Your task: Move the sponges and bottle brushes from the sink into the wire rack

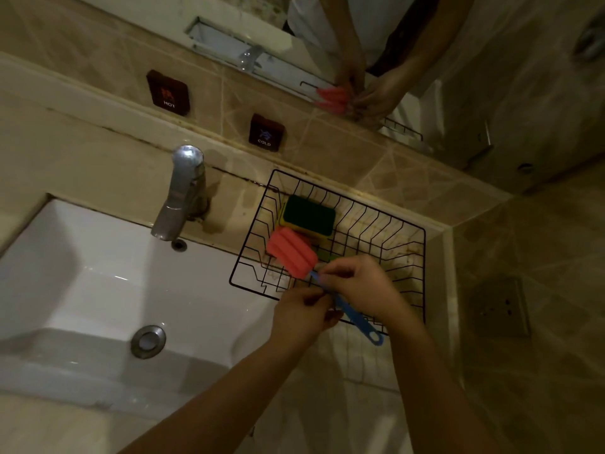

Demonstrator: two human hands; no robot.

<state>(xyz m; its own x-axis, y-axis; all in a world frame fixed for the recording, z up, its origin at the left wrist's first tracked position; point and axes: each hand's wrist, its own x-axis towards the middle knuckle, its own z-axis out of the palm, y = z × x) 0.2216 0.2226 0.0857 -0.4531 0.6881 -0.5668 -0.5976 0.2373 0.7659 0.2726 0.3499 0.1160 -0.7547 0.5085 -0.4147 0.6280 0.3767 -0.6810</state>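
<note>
A bottle brush with a pink sponge head (290,253) and a blue handle (357,319) is held over the black wire rack (386,224). My left hand (302,314) and my right hand (355,285) both grip the blue handle near the head. The pink head hangs over the rack's left part, the handle's looped end sticks out past the rack's front edge. A green and yellow sponge (307,216) lies inside the rack at the back left. The white sink (98,283) holds no sponge or brush that I can see.
A chrome tap (181,194) stands at the sink's back edge, and a round drain (148,341) sits in the basin. Hot and cold labels (167,92) are stuck to the tiled wall. A mirror (327,44) above reflects the hands. A wall socket (499,309) is at the right.
</note>
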